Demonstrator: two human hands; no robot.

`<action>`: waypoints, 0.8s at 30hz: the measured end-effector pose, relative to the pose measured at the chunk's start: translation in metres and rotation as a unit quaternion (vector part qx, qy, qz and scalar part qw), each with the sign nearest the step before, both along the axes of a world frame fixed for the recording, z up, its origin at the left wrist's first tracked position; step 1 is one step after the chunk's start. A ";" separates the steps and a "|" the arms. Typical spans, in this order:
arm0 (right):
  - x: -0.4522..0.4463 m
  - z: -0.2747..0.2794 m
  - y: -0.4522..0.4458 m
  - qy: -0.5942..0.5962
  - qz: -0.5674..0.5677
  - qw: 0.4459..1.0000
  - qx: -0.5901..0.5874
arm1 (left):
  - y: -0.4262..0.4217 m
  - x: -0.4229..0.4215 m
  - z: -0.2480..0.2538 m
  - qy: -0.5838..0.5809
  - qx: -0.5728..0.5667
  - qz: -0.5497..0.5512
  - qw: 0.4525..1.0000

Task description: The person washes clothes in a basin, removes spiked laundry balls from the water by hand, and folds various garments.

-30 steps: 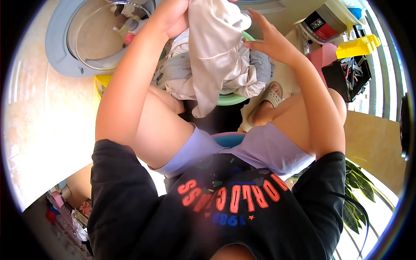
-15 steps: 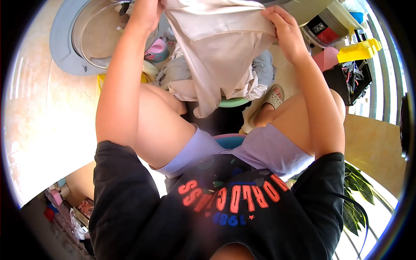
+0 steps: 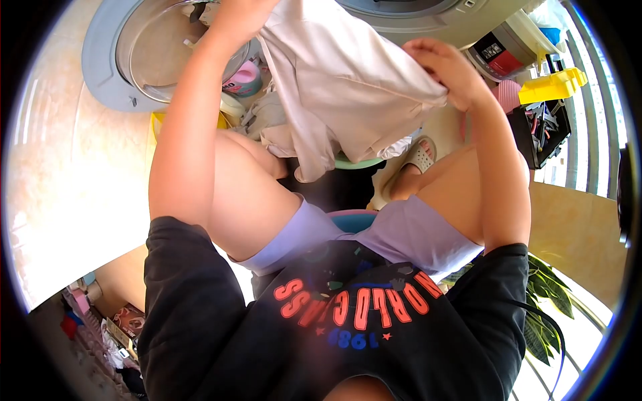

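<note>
A pale beige, smooth-looking garment (image 3: 348, 87) hangs stretched between my two hands, its kind unclear from the folds. My left hand (image 3: 247, 13) grips its upper left part at the top edge of the view, the fingers partly cut off. On the other side, my right hand (image 3: 448, 70) has its fingers curled at the garment's right edge. The lower end droops over a heap of grey and beige laundry (image 3: 267, 113) in a light green basin (image 3: 354, 163) between my legs.
An open washing machine door (image 3: 100, 67) stands at upper left, with a pink-capped bottle (image 3: 244, 77) beside it. The machine's front (image 3: 481, 20) is at the top. At right are a labelled bucket (image 3: 498, 53), a yellow tray (image 3: 554, 85) and a black toolbox (image 3: 545, 134).
The garment has swung to the right and its right edge now sits lower. My right hand has moved slightly right and down; my left hand has shifted slightly right.
</note>
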State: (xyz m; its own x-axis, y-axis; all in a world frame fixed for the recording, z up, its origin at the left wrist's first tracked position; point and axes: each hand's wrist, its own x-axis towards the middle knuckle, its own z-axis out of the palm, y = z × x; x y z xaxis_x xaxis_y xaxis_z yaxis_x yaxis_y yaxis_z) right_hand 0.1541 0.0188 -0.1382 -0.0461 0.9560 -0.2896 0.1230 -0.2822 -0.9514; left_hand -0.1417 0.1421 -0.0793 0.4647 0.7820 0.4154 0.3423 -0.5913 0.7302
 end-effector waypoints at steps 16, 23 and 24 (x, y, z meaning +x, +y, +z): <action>-0.102 -0.063 -0.032 -0.098 0.148 0.984 0.031 | -0.007 0.019 0.000 -0.267 0.064 0.033 0.961; -0.081 -0.047 0.004 -0.050 0.116 0.980 0.156 | -0.022 0.037 0.004 -0.220 0.061 0.005 0.973; -0.080 -0.044 0.004 -0.030 0.098 0.986 0.133 | -0.022 0.038 0.004 -0.217 0.067 0.009 0.974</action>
State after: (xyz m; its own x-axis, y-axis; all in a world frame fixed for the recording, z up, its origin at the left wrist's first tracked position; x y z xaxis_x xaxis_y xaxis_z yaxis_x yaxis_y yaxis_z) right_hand 0.0741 0.0229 -0.1819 -0.2275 0.9730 -0.0385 0.2087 0.0101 -0.9779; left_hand -0.1038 0.1197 -0.0750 0.2093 0.7131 0.6691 0.0301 -0.6886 0.7245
